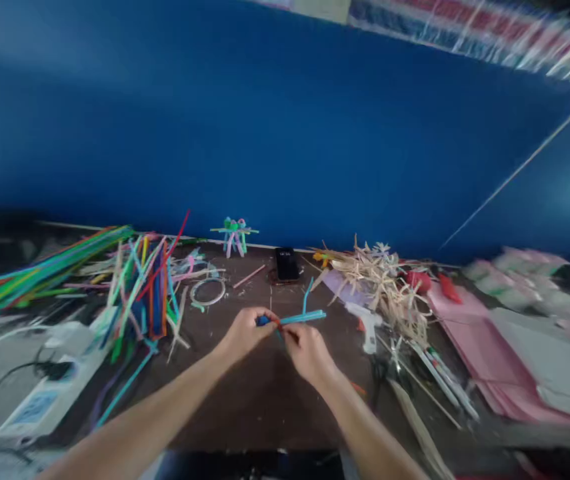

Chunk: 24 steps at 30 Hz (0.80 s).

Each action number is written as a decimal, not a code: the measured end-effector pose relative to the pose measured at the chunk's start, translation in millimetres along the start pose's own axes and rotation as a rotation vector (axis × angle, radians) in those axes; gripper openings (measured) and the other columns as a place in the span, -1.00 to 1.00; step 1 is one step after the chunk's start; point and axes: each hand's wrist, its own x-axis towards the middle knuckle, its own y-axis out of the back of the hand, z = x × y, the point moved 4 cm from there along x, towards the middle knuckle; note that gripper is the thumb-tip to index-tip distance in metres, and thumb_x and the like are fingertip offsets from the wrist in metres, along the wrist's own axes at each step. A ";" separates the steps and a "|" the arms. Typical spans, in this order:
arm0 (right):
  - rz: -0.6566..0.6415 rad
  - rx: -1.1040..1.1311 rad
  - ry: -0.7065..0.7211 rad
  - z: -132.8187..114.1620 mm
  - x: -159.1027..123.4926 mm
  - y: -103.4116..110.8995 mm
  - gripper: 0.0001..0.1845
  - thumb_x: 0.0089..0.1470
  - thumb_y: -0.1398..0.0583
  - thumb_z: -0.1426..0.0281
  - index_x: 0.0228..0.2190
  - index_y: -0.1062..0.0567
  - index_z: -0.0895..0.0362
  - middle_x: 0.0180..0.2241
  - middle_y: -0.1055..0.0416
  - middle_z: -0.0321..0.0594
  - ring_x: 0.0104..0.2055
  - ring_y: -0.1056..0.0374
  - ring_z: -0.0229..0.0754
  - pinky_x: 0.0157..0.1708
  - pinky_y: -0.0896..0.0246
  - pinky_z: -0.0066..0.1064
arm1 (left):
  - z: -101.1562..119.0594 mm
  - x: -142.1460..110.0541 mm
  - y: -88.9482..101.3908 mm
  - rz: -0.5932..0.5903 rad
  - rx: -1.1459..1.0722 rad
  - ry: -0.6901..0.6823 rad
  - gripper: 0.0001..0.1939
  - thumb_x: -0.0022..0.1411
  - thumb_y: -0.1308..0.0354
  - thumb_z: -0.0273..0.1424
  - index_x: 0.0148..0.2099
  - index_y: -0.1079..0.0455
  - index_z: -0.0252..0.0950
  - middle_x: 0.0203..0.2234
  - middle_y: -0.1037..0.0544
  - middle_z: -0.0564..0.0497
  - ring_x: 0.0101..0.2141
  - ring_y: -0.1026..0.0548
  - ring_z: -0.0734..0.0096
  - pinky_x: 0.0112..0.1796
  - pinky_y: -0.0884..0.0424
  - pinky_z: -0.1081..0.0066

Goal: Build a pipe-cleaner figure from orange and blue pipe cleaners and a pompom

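My left hand (pixel 245 331) and my right hand (pixel 306 351) meet over the middle of the dark table (pixel 259 393). Both are closed in a pinch on a small bundle of blue drinking straws (pixel 301 317) that sticks out to the right, with one straw end bent upward. A bit of red shows where the fingers meet; I cannot make out what it is. The picture is smeared by motion.
A heap of coloured straws (pixel 139 287) lies at the left, a white power strip (pixel 55 387) in front of it. A small straw figure (pixel 235 235) and a black phone (pixel 287 263) stand at the back. At the right lie straw-coloured strips (pixel 385 280), a white glue gun (pixel 367 323), pens (pixel 439 373) and pink paper (pixel 469 333).
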 end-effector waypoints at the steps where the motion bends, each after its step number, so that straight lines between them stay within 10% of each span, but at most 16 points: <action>1: 0.013 -0.034 0.014 -3.1 -2.6 0.5 -0.73 0.03 -0.01 0.49 -0.30 -0.46 0.07 -0.34 -0.47 -0.25 -0.30 -0.37 -0.22 -0.34 -0.11 -0.52 | -0.8 -0.1 0.4 0.024 0.028 -0.002 -0.76 -0.04 -0.05 -0.33 -0.39 -0.44 -0.37 -0.60 -0.47 0.06 -0.56 -0.34 0.48 -0.51 -0.22 0.53; 12: 0.059 -0.339 0.098 -22.2 -3.0 34.0 -0.91 0.00 -0.11 0.42 -0.46 -0.42 0.11 -0.42 -0.38 -0.25 -0.38 -0.32 -0.24 -0.41 -0.04 -0.51 | 9.0 -3.7 -3.5 -0.002 0.248 -0.169 -0.82 -0.09 -0.04 -0.47 -0.43 -0.47 -0.32 -0.55 -0.53 0.03 -0.49 -0.42 0.40 -0.42 -0.24 0.50; 20: -0.268 0.325 0.018 2.9 19.5 36.2 -0.90 -0.12 -0.18 0.39 -0.52 -0.50 0.15 -0.56 -0.40 -0.34 -0.49 -0.28 -0.29 -0.47 -0.08 -0.53 | 22.7 -9.8 3.1 -0.297 0.014 -0.116 -0.85 -0.09 -0.09 -0.43 -0.44 -0.46 -0.36 -0.58 -0.48 0.05 -0.53 -0.35 0.47 -0.49 -0.21 0.54; 24: -0.332 0.715 -0.184 20.4 18.7 11.7 -0.83 -0.17 -0.19 0.34 -0.63 -0.47 0.19 -0.72 -0.27 -0.39 -0.65 -0.16 -0.36 -0.62 -0.03 -0.54 | 14.7 -11.0 0.0 -0.261 -0.241 -0.006 -0.87 -0.10 -0.13 -0.39 -0.45 -0.41 -0.36 -0.67 -0.38 0.12 -0.61 -0.27 0.56 -0.55 -0.15 0.57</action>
